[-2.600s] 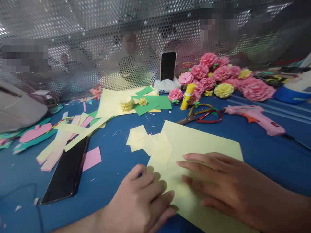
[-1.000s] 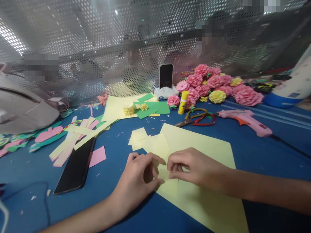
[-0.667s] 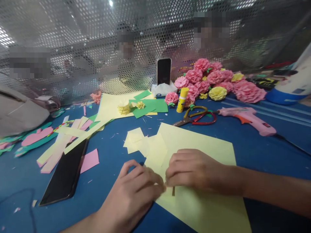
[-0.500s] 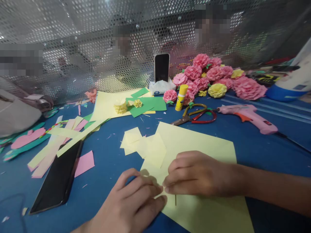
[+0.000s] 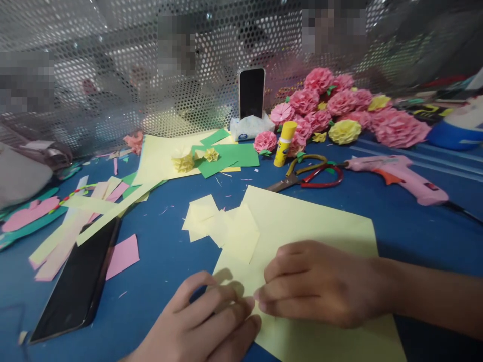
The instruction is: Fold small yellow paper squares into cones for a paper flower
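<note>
Over the left edge of a large pale yellow paper sheet (image 5: 320,216), my left hand (image 5: 204,319) and my right hand (image 5: 320,281) meet at the fingertips. The left hand's fingers are curled and pinched together; what they hold is hidden. Likewise closed, the right hand rests on the sheet with its fingertips beside the left thumb, its contents also out of sight. Just beyond the hands, small cut pieces of pale yellow paper (image 5: 241,234) overlap the sheet's left corner and the blue table.
Scissors (image 5: 302,176), a yellow glue stick (image 5: 285,144) and a pink glue gun (image 5: 400,173) lie beyond the sheet. Pink paper flowers (image 5: 305,100) are heaped behind them. Paper strips (image 5: 101,221) cross a dark phone (image 5: 75,286) at left. Another phone (image 5: 252,93) stands upright.
The view has shifted slightly. Both hands stay together at the sheet's edge. A thin brown stick-like thing under the right hand earlier is now hidden.
</note>
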`<state>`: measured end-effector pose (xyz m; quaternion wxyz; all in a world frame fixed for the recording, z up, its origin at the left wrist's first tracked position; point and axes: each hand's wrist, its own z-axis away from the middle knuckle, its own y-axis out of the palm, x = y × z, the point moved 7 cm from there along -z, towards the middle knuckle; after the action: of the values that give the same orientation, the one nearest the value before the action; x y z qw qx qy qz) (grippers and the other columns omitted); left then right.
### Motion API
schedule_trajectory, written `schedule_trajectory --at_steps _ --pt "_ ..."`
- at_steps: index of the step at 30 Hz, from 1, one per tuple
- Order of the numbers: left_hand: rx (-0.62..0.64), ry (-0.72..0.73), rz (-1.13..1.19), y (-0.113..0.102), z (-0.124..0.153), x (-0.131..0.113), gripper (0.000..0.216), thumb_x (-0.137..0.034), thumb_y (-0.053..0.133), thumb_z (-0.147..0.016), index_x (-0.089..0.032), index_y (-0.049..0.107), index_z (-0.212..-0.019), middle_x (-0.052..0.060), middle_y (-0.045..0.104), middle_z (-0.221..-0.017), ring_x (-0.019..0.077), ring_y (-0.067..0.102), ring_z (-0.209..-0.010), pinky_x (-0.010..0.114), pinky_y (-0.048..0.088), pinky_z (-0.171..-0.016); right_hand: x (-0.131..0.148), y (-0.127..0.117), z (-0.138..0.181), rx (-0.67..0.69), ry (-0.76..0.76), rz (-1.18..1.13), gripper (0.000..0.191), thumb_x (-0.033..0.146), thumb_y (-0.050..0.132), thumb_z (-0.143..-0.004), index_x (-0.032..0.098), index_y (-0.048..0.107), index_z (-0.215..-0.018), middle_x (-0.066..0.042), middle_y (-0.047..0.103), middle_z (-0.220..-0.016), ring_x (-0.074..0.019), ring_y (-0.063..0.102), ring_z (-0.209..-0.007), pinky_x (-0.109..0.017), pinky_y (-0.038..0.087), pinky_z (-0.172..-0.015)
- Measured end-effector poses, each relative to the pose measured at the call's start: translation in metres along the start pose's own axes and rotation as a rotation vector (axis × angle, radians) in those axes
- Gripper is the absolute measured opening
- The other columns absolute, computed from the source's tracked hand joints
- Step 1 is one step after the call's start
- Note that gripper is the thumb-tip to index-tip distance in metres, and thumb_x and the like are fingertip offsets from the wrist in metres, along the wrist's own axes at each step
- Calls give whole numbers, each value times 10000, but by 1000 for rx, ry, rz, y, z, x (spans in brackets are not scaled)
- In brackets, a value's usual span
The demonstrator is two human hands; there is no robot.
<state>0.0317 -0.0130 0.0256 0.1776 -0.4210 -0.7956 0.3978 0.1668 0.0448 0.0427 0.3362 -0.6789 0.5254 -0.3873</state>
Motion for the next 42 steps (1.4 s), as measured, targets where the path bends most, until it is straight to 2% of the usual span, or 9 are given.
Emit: schedule_trajectory --at_steps 10,13,16,27,29,33,36,39,42 --pt "-15 21 -74 1 2 -5 356 -135 429 -1055 -233 757 -960 -59 762 -908 92 653 -975 306 262 -1168 2 1 0 5 -25 2 274 106 420 -1043 74 691 -1020 -61 757 -983 -152 650 -868 -300 507 -679" --pt "-52 1 -57 0 1 -3 292 -146 496 -1034 -230 757 -934 -64 760 -885 91 660 -948 301 281 -1152 1 2 0 21 -17 -2 281 110 416 -1042 83 695 -1027 -66 754 -989 -155 650 -887 -307 516 -681" --pt "-33 21 -48 0 1 -3 221 -163 557 -1010 -228 757 -941 -59 758 -901 104 672 -954 316 306 -1129 1 2 1 25 -11 2 278 108 418 -1042 92 695 -1027 -63 752 -992 -148 647 -894 -302 522 -683" --pt "-27 15 -98 -1 -3 -5 346 -112 451 -1045 -230 751 -919 -67 748 -850 74 657 -923 284 286 -1151 0 1 -1 36 -8 -40 259 110 445 -1037 74 701 -1020 -46 756 -1010 -152 636 -873 -304 504 -697" --pt "-4 37 -125 1 -1 -6 347 -109 452 -1043 -235 754 -927 -68 748 -888 70 653 -931 272 306 -1137 1 1 -1 39 -8 -35 266 117 434 -1045 82 697 -1033 -46 756 -1014 -145 639 -874 -302 509 -697" --pt "29 100 -186 2 4 -8 311 -131 476 -1034 -251 757 -977 -77 746 -989 73 638 -986 219 430 -1018 -2 3 0 47 32 -60 276 130 417 -1060 106 688 -1014 -40 751 -978 -125 647 -874 -298 505 -689" --pt "79 170 -225 2 7 -9 314 -126 460 -1032 -255 746 -1048 -70 742 -1048 89 611 -1062 215 457 -974 -4 3 0 59 48 -66 221 127 459 -1045 117 678 -1024 -30 744 -990 -127 641 -916 -301 485 -709" --pt "158 256 -255 1 5 -10 255 -124 520 -1004 -230 724 -1115 -44 730 -1113 104 590 -1105 209 463 -942 -3 6 1 92 78 -22 170 233 544 -1015 142 667 -1090 -41 722 -988 -165 621 -943 -332 447 -725" --pt "223 310 -271 -5 -2 -10 239 -113 545 -989 -211 716 -1124 -32 725 -1138 112 588 -1093 212 466 -916 -1 6 1 91 153 41 222 323 556 -997 152 659 -1092 -44 683 -900 -190 582 -848 -354 384 -703"
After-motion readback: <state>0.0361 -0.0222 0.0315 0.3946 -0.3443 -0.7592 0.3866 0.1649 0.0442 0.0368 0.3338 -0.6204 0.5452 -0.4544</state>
